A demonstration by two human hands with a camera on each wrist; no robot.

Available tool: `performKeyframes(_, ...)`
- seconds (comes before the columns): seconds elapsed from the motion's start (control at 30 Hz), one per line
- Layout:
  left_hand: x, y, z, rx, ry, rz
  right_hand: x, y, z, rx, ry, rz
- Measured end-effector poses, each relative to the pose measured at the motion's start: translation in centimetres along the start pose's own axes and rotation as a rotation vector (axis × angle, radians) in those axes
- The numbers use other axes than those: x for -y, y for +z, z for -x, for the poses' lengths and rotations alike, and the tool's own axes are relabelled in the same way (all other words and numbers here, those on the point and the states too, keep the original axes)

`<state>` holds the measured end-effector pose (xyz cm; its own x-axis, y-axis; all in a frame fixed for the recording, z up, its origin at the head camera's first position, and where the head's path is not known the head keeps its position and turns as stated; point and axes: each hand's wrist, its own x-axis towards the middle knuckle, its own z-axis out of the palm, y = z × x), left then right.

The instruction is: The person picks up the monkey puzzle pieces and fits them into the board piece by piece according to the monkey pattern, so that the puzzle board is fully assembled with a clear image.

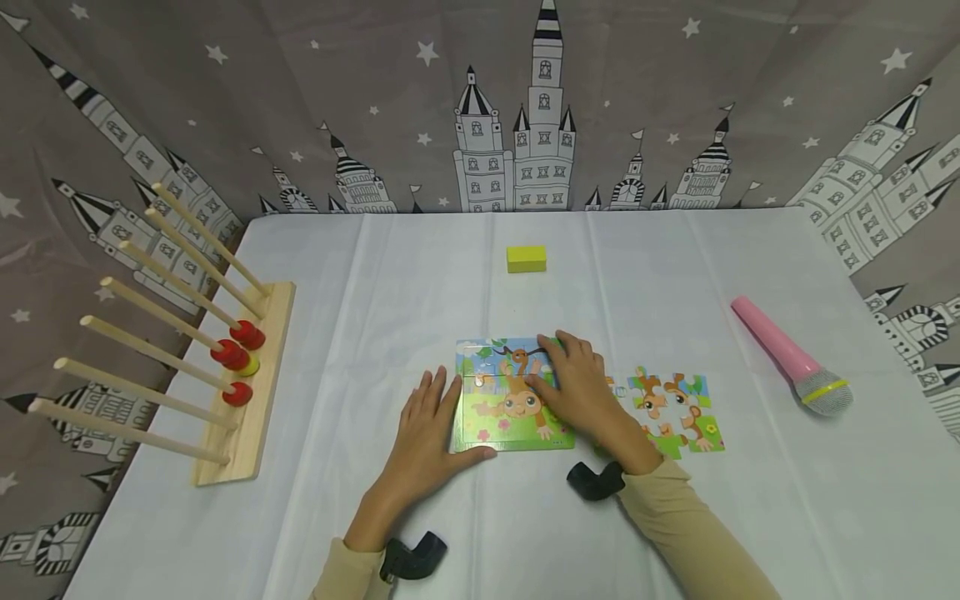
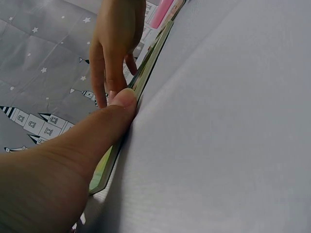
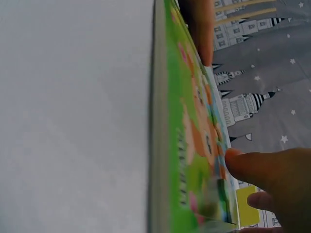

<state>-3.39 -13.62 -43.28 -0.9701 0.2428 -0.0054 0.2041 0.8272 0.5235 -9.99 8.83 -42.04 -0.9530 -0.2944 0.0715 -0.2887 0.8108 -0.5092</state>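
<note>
Flat rectangular puzzle board with monkey picture lies on the white-covered worktop.
Left hand has wide fingers, thumb at the near edge, probably so the board cannot slide; right hand has loosely spread fingers over the upper right. Colourful jigsaw pieces lie just beside, seemingly for easy reach; farther is a yellow rectangular block.

Head cam's bright and even; left wrist cam's greyer, soft shadow beside the puzzle board; right one's kinda blurry along the board's edge.
</note>
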Motion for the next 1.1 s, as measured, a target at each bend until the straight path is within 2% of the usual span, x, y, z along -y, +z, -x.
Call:
performKeyframes(0.17, 0.0, 0.1, 0.0, -0.010, 0.007, -0.001, -0.3, -1.2, 0.4, 0.048, 0.013, -0.071)
performKeyframes(0.37, 0.0, 0.1, 0.0, -0.019, 0.009, -0.004, -1.4, -2.6, 1.2, 0.041, 0.014, -0.049)
performKeyframes(0.67, 0.0, 0.1, 0.0, -0.015, 0.003, -0.003, -3.6, -3.9, 3.0, 0.012, 0.079, -0.003)
performKeyframes(1.1, -0.1, 0.1, 0.0, -0.013, 0.000, 0.004, -4.6, -4.0, 4.9, 0.000, 0.111, -0.026)
